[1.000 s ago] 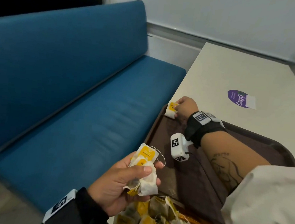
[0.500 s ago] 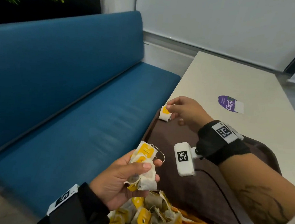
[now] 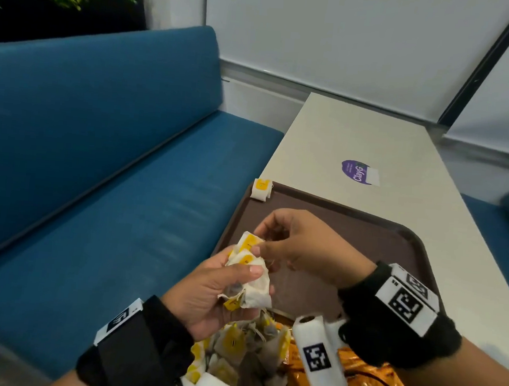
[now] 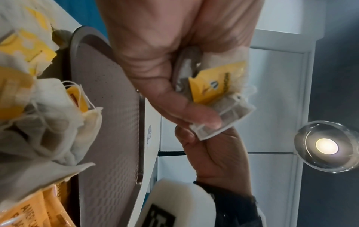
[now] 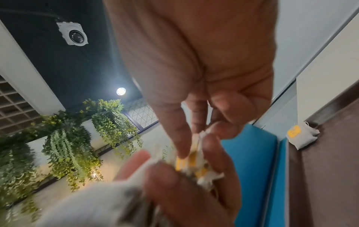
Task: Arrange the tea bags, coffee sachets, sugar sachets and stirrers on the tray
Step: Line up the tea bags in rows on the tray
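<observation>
A blue bench (image 3: 97,165) runs to the left of the hands, with a white table (image 3: 357,146) ahead of them and pale wall panels (image 3: 335,40) beyond. Green plants (image 5: 73,147) hang above the bench back, under a dark ceiling (image 5: 48,61) with a round lamp (image 5: 121,91).

One yellow-tagged tea bag (image 3: 261,189) lies at the brown tray's (image 3: 366,229) far corner.

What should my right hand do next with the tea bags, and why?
Probably pull the top bag free and set it beside the lone tea bag at the tray corner: the right hand pinches the bundle that the left hand grips.
</observation>
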Available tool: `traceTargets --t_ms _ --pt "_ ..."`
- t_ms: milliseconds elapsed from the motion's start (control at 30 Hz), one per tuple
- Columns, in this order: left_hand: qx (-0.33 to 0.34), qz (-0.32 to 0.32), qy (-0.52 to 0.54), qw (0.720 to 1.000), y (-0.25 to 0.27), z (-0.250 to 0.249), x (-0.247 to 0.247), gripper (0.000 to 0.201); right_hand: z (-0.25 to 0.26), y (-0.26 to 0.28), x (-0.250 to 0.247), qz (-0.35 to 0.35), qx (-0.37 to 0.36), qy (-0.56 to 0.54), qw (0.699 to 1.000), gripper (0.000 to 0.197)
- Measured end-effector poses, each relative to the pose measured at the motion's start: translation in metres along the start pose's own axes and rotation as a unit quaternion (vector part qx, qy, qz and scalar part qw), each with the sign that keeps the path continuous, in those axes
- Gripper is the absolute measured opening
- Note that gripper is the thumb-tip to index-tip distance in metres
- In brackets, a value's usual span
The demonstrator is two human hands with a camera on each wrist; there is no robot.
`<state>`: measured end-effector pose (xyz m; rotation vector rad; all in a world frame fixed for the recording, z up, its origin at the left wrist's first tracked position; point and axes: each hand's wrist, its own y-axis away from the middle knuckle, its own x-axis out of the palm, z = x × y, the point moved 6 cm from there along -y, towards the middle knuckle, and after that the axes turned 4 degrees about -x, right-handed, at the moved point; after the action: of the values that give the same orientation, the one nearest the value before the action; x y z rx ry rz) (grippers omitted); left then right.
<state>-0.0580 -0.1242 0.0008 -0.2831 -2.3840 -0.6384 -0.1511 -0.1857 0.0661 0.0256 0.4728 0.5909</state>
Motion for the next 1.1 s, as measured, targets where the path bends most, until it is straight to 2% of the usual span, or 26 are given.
traceTargets --t_ms 133,267,400,533,667,767,867,967,1100 --pt "0.006 -0.002 -0.002 1.000 0.001 0.000 0.001 0.045 0.000 0.004 0.001 -0.028 -0.031 -0.040 0.998 0.009" --pt "0.003 -0.015 -0.004 1.000 0.001 0.001 -0.001 0.047 0.003 0.001 -0.003 -0.051 -0.049 -0.073 0.995 0.012" --pt "0.000 -0.019 0.016 1.000 -0.002 0.001 -0.007 0.044 0.003 -0.009 -0.011 -0.076 -0.051 -0.100 0.991 0.004" --pt "0.001 -0.023 0.029 0.999 -0.006 0.001 -0.011 0.049 -0.010 -0.038 -0.035 -0.179 -0.028 -0.052 0.982 0.004" --pt "-0.002 -0.028 0.022 0.999 -0.012 0.001 -0.013 0.049 -0.033 -0.087 -0.059 -0.232 0.001 0.026 0.972 0.004" --pt "-0.001 -0.035 0.018 0.999 -0.016 0.001 -0.016 0.046 -0.055 -0.126 -0.068 -0.224 0.018 0.087 0.970 0.018" --pt "-0.001 -0.035 0.013 0.999 -0.017 0.001 -0.019 0.049 -0.079 -0.160 -0.064 -0.183 0.054 0.110 0.975 0.029" --pt "0.003 -0.032 0.030 0.999 -0.018 0.001 -0.022 0.050 -0.092 -0.183 -0.056 -0.144 0.075 0.181 0.970 0.024" --pt "0.005 -0.035 0.039 0.999 -0.019 0.002 -0.030 0.056 -0.092 -0.199 -0.059 -0.158 0.071 0.242 0.955 0.008"
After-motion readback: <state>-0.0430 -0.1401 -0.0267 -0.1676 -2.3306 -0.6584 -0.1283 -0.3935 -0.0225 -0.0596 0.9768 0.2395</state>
